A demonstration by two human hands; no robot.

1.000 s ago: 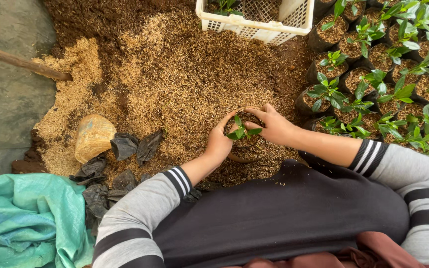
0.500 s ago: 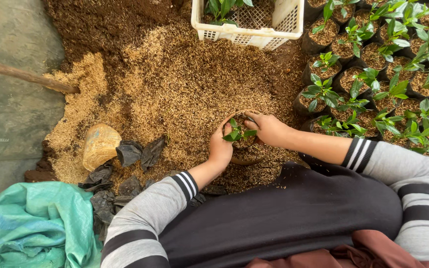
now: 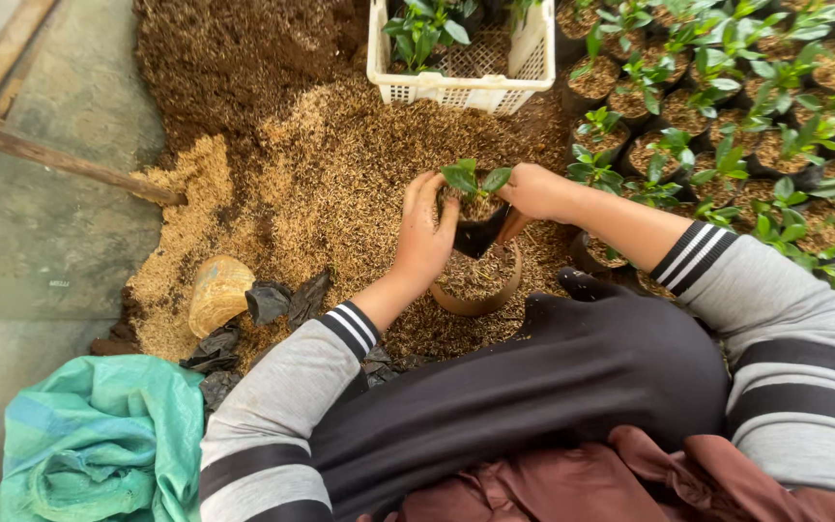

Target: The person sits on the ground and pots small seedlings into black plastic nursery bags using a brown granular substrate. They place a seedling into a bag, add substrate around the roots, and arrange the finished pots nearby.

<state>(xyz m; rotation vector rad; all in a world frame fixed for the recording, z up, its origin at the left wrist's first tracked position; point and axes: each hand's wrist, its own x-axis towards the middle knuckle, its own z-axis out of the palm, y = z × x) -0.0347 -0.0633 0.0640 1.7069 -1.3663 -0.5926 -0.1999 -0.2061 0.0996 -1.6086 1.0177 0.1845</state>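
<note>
Left hand: the left hand (image 3: 424,235) was cupped against the left side of a small black nursery bag (image 3: 480,232), fingers curled round it.
Right hand: the right hand (image 3: 533,191) gripped the bag's right side, so both hands held it between them.
Seedling: a green seedling (image 3: 475,178) stood upright in the bag, 2 broad leaves showing.
Position: the bag was held just above a round tan container (image 3: 476,282) filled with husk mix, near the middle of the heap of husks and soil (image 3: 273,155).
Right of hands: rows of potted seedlings (image 3: 727,126) stood close together.
Above: a white plastic crate (image 3: 466,89) held more plants.
Left: a wooden handle (image 3: 70,164) lay across the concrete; empty black bags (image 3: 287,302) and a teal cloth (image 3: 99,440) lay nearby.
</note>
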